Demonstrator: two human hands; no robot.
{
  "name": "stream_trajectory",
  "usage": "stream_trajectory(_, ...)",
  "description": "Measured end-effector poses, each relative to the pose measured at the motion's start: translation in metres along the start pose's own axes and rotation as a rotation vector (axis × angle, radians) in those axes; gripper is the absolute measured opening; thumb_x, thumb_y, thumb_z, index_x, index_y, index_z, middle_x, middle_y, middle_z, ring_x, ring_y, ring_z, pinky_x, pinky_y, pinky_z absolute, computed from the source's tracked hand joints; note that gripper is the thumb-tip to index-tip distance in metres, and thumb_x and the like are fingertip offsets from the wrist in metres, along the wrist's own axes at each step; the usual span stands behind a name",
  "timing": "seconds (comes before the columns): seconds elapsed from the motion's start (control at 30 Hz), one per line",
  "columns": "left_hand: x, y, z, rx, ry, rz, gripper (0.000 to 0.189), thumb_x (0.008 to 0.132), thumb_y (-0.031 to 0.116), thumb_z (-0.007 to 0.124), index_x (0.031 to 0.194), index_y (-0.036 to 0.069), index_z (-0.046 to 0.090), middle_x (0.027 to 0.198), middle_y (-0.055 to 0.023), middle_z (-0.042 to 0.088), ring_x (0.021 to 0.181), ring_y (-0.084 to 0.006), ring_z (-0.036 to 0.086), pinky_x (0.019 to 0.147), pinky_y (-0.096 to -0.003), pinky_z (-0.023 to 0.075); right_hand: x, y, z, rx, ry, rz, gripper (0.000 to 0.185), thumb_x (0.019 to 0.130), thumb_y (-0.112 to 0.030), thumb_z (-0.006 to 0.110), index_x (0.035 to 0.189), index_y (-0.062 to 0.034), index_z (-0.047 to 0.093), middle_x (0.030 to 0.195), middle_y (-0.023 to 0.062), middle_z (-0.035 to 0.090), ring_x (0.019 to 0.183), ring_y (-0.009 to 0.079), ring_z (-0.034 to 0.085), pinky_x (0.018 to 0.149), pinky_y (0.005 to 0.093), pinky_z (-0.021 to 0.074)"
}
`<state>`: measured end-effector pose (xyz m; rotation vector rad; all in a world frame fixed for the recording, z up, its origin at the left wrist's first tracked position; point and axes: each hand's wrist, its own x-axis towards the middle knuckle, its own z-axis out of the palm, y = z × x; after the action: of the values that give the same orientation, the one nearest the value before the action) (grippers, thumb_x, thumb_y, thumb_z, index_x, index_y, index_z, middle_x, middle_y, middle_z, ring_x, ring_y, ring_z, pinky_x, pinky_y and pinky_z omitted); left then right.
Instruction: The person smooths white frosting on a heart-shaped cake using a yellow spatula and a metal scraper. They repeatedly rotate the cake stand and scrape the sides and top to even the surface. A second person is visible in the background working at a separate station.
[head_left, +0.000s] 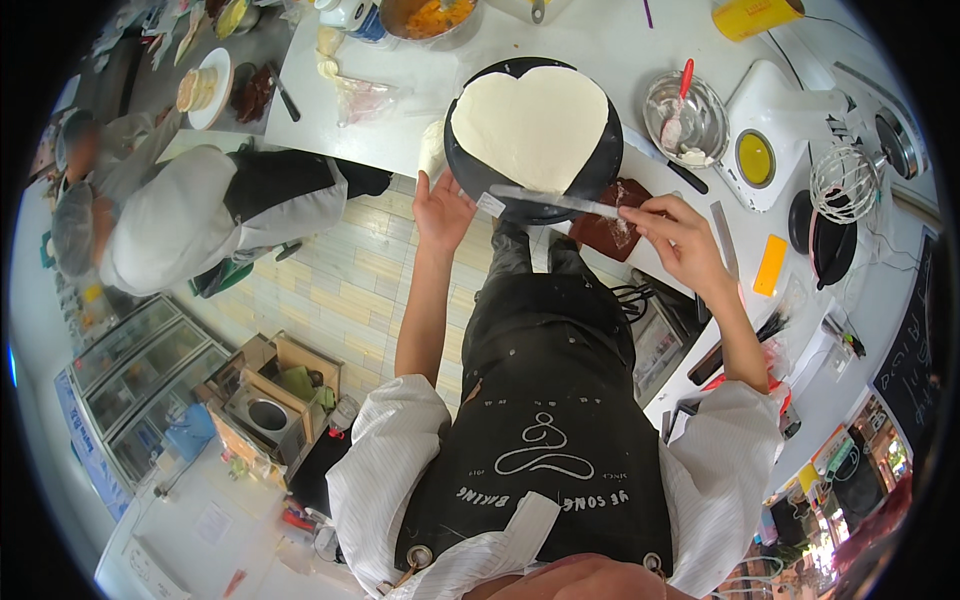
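A heart-shaped cake (532, 124) coated in smooth cream-coloured frosting stands on a round black cake turntable (459, 161). My right hand (671, 236) grips the handle end of a metal icing spatula (555, 199). Its blade extends leftward across the near edge of the turntable, close to the heart's lower point. At the turntable's left near rim, my left hand (444, 214) is spread with the palm up and holds nothing. Whether its fingertips touch the rim I cannot tell. A small white label (491, 205) sits on the rim beside that hand.
Right of the turntable are a metal bowl (660, 112) with a red-handled spatula (685, 79), a white stand mixer (780, 127) and a yellow scraper (770, 265). A piping bag (364, 97) lies to the left. A person in white (180, 217) bends at the left counter.
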<state>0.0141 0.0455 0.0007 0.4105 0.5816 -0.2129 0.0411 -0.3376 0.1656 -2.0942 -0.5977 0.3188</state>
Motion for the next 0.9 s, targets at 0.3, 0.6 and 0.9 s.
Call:
stream_trajectory(0.3,0.008,-0.002,-0.019,-0.041,-0.038,0.008,0.073,0.106,0.063,0.035,0.145,0.003,0.052,0.139,-0.0064,0.062,0.130,-0.0267,0.053,0.111,-0.0412,0.0380,-0.035,0.107,-0.025,-0.170,0.712,0.317,0.032,0.096,-0.004,0.067,0.125,-0.0138,0.076,0.100,0.0111,0.071,0.084,0.0208,0.067,0.076,0.0312,0.0537)
stream_trajectory(0.6,-0.001,-0.001,-0.003,-0.023,0.063,0.041,0.073,0.105,0.061,0.039,0.147,0.001,0.048,0.141,-0.0124,0.058,0.130,-0.0303,0.053,0.111,-0.0446,0.0388,-0.120,0.233,0.030,-0.483,0.663,0.461,0.033,0.095,-0.007,0.068,0.125,-0.0180,0.076,0.097,0.0116,0.070,0.084,0.0279,0.068,0.080,0.0376,0.0544)
stream_trajectory(0.9,-0.001,-0.001,0.007,-0.041,0.056,0.047,0.073,0.106,0.060,0.037,0.150,0.002,0.044,0.145,-0.0116,0.055,0.133,-0.0316,0.050,0.113,-0.0486,0.0366,-0.177,0.091,0.030,-0.424,0.648,0.444,0.033,0.093,0.001,0.069,0.122,-0.0125,0.077,0.100,0.0098,0.069,0.087,0.0223,0.067,0.076,0.0329,0.0540)
